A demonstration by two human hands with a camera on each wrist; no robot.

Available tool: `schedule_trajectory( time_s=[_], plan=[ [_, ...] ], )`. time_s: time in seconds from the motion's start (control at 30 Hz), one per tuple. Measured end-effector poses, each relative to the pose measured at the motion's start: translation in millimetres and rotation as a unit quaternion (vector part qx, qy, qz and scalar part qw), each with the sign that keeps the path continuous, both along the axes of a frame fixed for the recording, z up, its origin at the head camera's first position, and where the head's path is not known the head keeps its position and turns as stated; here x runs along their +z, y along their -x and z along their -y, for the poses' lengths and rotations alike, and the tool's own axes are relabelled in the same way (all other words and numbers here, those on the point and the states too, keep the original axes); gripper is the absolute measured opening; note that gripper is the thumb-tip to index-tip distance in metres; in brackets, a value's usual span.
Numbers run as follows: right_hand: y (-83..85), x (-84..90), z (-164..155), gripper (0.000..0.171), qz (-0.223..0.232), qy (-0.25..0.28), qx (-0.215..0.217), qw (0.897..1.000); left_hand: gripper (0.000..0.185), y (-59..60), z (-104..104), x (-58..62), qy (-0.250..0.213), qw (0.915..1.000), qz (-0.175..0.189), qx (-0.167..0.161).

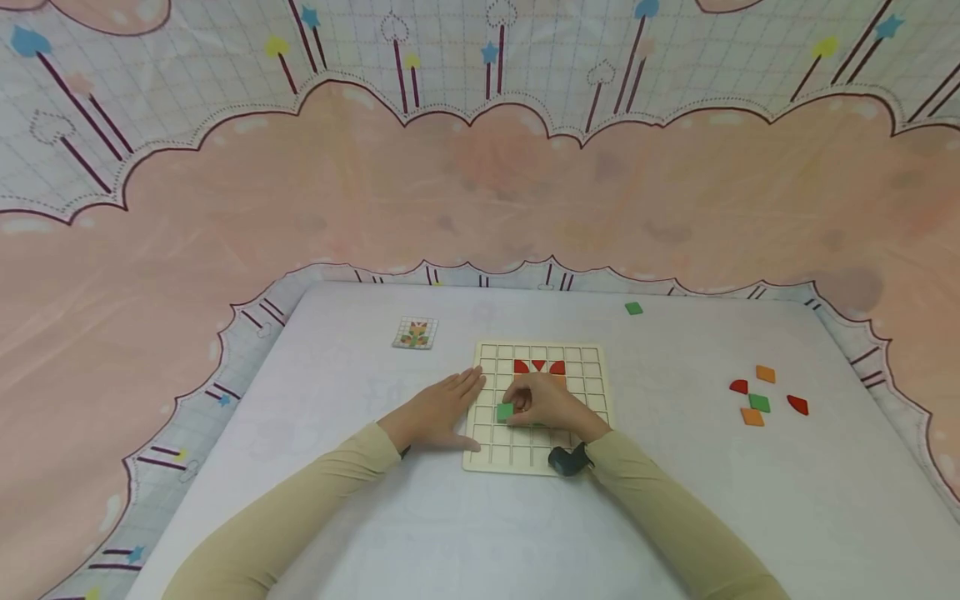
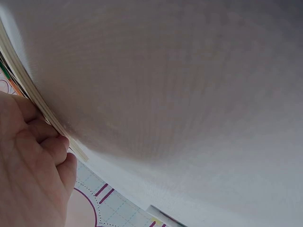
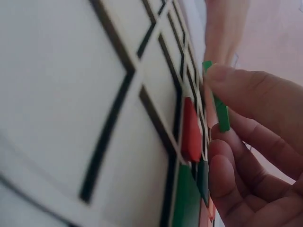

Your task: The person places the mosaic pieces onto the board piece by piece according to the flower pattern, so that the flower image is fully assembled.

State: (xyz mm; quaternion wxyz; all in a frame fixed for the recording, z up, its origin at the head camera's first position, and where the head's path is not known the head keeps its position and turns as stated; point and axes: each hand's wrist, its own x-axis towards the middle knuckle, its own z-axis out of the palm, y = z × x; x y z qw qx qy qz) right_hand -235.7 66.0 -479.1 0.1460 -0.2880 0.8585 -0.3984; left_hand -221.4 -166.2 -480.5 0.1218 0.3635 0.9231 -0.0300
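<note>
Green tile (image 1: 505, 411) pinched in right hand (image 1: 546, 406) fingers; left hand (image 1: 438, 411) fingers flat on grid board (image 1: 592, 367); five loose tiles (image 1: 759, 402) right.

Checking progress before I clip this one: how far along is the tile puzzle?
Done: red tiles sit in the upper rows of the grid board, with more partly hidden under the hand. In hand: the right hand pinches a green tile over the board while the left hand rests flat at its left edge. Left: five loose tiles at right, one green square far back.
</note>
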Motion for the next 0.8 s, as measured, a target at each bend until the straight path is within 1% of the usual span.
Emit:
schedule_trajectory(
  time_s=[0.17,0.3,0.6,0.8],
  plan=[
    [1.2,-1.7,4.5,0.02,-0.002,-0.024,-0.003,1.0,0.107,0.0,0.5,2.4,-0.009,1.0,0.002,-0.002],
    [1.3,-0.4,6.5,0.022,-0.01,-0.038,-0.004,0.999,0.106,-0.2,1.1,3.7,-0.007,1.0,0.004,-0.001],
    [-0.9,3.3,6.9,0.022,-0.013,-0.046,-0.002,0.999,0.105,-0.6,0.6,5.0,-0.005,1.0,0.007,0.0],
    [-1.1,3.7,7.2,0.021,-0.004,-0.051,-0.007,0.999,0.106,-0.3,0.6,3.5,-0.003,1.0,0.005,-0.004]
  ],
)
